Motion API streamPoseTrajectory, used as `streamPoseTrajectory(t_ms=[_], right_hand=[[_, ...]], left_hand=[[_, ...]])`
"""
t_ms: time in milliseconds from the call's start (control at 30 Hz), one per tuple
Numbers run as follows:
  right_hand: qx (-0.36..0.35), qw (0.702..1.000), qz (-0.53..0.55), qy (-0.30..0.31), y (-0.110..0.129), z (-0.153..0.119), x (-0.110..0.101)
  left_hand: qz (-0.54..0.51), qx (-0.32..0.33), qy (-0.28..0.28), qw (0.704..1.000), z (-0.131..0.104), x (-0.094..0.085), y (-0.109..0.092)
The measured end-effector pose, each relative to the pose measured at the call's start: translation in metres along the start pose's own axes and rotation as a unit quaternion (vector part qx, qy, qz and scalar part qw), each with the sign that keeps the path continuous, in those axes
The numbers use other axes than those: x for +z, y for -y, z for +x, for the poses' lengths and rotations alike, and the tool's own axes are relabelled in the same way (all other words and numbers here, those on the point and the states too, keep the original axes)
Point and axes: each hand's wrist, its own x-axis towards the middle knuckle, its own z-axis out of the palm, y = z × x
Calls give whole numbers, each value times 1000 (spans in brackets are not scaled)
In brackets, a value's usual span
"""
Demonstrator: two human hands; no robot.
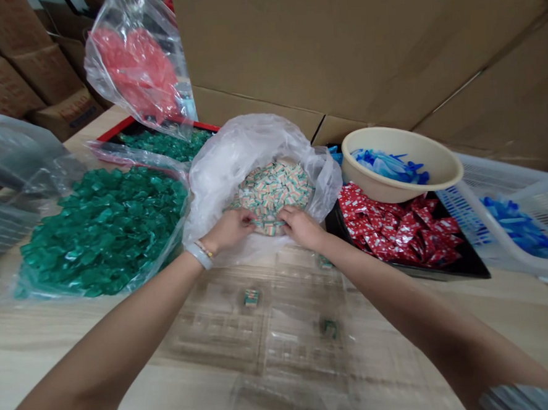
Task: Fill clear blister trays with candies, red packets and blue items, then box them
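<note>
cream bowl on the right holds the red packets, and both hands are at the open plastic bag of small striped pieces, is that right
The contents are wrong: in the head view, the cream bowl on the right holds blue pieces, not the red packets. Both hands, left hand and right hand, are at the open plastic bag of small striped pieces.

1. Packets [277, 186]: small, blocky, green/orange/cream stripes; loose heap, mixed angles, inside bag.
2. Bag [227, 158]: translucent whitish plastic, crumpled, mouth open, bunched up around packets; on worktop [141, 392].
3. Single packet [250, 298]: similar stripes, blurred, outside bag, nearer camera.
</note>
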Motion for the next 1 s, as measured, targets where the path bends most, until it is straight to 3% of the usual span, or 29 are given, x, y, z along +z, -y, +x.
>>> streamPoseTrajectory(t_ms=[133,300,567,667,800,1000], right_hand=[[24,996,86,-6,0,3,-4],[80,976,180,88,10,12,6],[80,995,53,30,31,1,19],[86,995,45,4,34,-4,19],[76,996,31,26,35,-1,16],[94,995,-2,33,42,0,17]], left_hand=[[-53,-46,0,998,-4,-5,-1],[-94,-81,-6,992,2,3,-7],[0,-81,-27,996,3,9,-4],[34,-42,-20,998,-2,10,-5],[106,32,12,994,-9,12,-12],[157,46,35,986,-13,17,-17]])
